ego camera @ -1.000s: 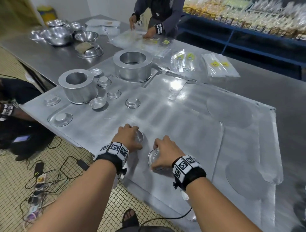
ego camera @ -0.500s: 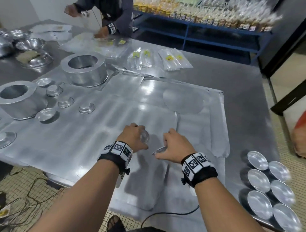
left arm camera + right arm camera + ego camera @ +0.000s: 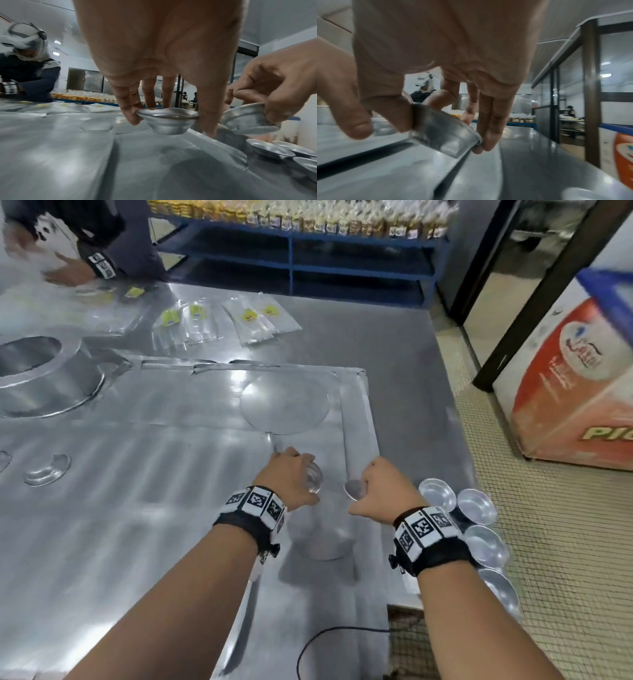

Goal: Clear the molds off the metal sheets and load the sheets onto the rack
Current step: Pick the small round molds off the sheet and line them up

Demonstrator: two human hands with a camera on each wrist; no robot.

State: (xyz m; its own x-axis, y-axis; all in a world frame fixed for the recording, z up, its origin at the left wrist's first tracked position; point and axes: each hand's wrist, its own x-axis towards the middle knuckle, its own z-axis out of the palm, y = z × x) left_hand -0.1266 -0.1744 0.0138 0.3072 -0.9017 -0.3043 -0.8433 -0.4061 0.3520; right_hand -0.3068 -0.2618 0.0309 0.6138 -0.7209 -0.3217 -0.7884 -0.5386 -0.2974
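Both small molds have come up off the metal sheet (image 3: 144, 474) since a second ago, the left hand (image 3: 289, 481) pinching one mold (image 3: 169, 121) level, the right hand (image 3: 383, 487) gripping another mold (image 3: 443, 129) tilted, headed right toward the set-aside molds (image 3: 476, 508) on the surface (image 3: 394, 344)

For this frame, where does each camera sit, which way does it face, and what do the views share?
Head: worn on the head, looking down at the metal sheet; both forearms and hands show.
Left wrist: under the left hand, facing along its fingers at its small mold.
Right wrist: under the right hand, facing its tilted mold.
Shared: head and left wrist both show both held molds.
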